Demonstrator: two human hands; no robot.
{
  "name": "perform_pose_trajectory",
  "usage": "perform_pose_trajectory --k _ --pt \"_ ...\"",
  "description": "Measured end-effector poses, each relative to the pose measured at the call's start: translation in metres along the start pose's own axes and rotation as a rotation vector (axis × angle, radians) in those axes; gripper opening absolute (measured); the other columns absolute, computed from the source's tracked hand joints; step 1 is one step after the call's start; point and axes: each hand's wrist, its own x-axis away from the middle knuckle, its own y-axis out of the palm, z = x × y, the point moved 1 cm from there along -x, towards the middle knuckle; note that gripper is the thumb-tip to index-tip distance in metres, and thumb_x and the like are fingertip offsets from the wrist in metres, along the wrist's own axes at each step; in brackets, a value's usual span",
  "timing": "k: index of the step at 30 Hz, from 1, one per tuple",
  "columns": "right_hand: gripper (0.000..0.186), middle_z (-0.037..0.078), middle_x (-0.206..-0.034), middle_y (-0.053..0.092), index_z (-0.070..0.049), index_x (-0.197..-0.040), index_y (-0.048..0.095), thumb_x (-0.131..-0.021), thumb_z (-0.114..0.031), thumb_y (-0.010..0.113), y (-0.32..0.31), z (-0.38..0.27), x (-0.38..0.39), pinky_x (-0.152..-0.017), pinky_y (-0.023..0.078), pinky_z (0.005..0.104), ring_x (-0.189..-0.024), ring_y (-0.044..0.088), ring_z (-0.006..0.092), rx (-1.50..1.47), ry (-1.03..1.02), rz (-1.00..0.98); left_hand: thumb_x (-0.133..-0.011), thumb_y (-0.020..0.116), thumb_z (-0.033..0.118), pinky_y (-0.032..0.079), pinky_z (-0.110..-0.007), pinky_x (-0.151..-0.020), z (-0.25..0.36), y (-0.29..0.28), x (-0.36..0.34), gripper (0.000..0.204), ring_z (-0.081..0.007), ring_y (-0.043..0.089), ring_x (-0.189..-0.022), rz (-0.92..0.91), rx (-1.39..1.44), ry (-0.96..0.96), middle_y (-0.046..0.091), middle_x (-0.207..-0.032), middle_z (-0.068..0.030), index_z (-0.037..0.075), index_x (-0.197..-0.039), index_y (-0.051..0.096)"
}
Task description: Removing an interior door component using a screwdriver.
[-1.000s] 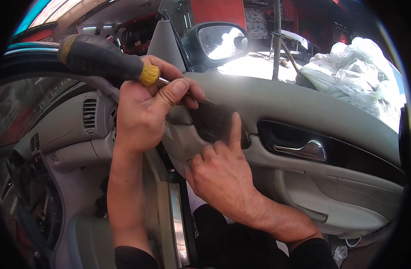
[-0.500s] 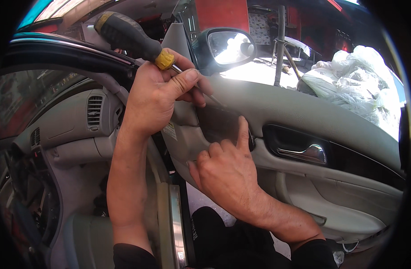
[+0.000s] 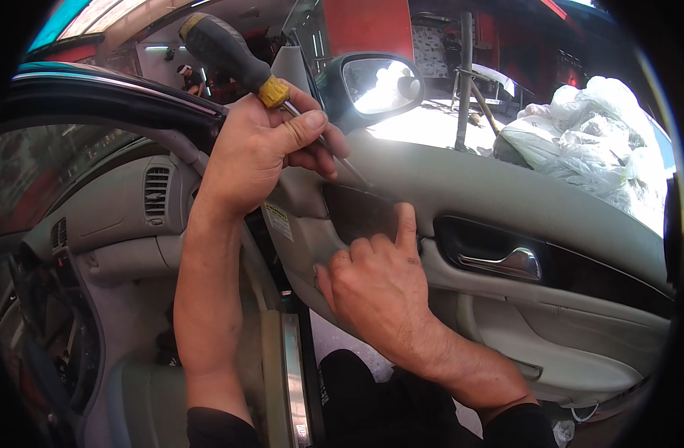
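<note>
My left hand point(image 3: 256, 149) is closed round the shank of a screwdriver point(image 3: 226, 56) with a fat dark grey and yellow handle. The handle slants up to the left, and the thin shank runs down toward the top edge of a dark trim insert point(image 3: 368, 216) on an open car door. Whether the tip sits in the seam is too small to tell. Against the lower right of that insert, my right hand point(image 3: 379, 287) has its index finger stretched out. Its other fingers are bent, with nothing visible in them and their tips partly hidden.
The grey door panel point(image 3: 506, 179) carries a chrome inner handle point(image 3: 506, 263) on the right. Beyond it stand a side mirror point(image 3: 379, 86) and piled white plastic bags point(image 3: 596, 142). To the left are the dashboard point(image 3: 110, 201) and a seat point(image 3: 148, 403). A person point(image 3: 191, 78) is far behind.
The screwdriver handle has tilted slightly to the right and more upright. My right index finger is a little lower on the trim, and the view has shifted slightly.
</note>
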Motion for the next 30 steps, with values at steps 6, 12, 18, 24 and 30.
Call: perform_pose_trajectory --k 6,12,18,24,30 --pt "0.033 0.01 -0.066 0.061 -0.004 -0.073 0.075 -0.092 -0.031 0.081 -0.002 0.001 0.001 -0.121 0.03 0.0728 -0.069 0.066 0.0281 -0.122 0.001 0.084 -0.106 0.072 0.019 0.068 -0.042 -0.071 0.002 -0.001 -0.002 0.024 -0.0298 0.077 -0.076 0.015 0.054 -0.038 0.076 -0.095 -0.0251 0.004 -0.11 0.053" --pt "0.035 0.007 -0.063 0.053 -0.007 -0.068 0.07 -0.089 -0.03 0.083 0.003 0.003 0.004 -0.122 0.03 0.0749 -0.065 0.06 0.0258 -0.237 0.012 0.172 -0.106 0.071 0.019 0.068 -0.041 -0.07 0.003 0.001 -0.004 0.025 -0.0313 0.077 -0.076 0.04 0.096 -0.057 0.075 -0.094 -0.0258 0.002 -0.11 0.053" --pt "0.036 0.005 -0.064 0.049 -0.008 -0.065 0.065 -0.088 -0.029 0.084 -0.003 -0.002 0.026 -0.12 0.029 0.0794 -0.064 0.057 0.0231 -0.484 0.071 0.224 -0.106 0.071 0.018 0.067 -0.046 -0.068 0.007 -0.001 -0.009 0.027 -0.0338 0.077 -0.075 0.023 0.061 -0.084 0.075 -0.091 -0.0282 0.002 -0.109 0.051" --pt "0.067 0.013 -0.118 0.064 -0.003 -0.145 0.045 -0.097 -0.03 0.084 0.008 -0.013 0.048 -0.124 0.025 0.0796 -0.094 0.07 0.0332 -0.554 0.138 0.216 -0.107 0.071 0.016 0.069 -0.045 -0.071 0.008 -0.001 -0.012 0.025 -0.0325 0.078 -0.076 -0.002 0.065 -0.068 0.075 -0.094 -0.0297 0.0 -0.109 0.052" --pt "0.039 0.003 -0.065 0.043 -0.01 -0.063 0.06 -0.085 -0.029 0.087 0.015 -0.003 0.04 -0.114 0.03 0.0845 -0.062 0.051 0.0223 -0.44 0.131 0.242 -0.107 0.071 0.016 0.068 -0.044 -0.073 0.006 0.002 -0.003 0.026 -0.0336 0.078 -0.079 0.046 0.078 -0.043 0.075 -0.097 -0.0309 0.0 -0.111 0.051"
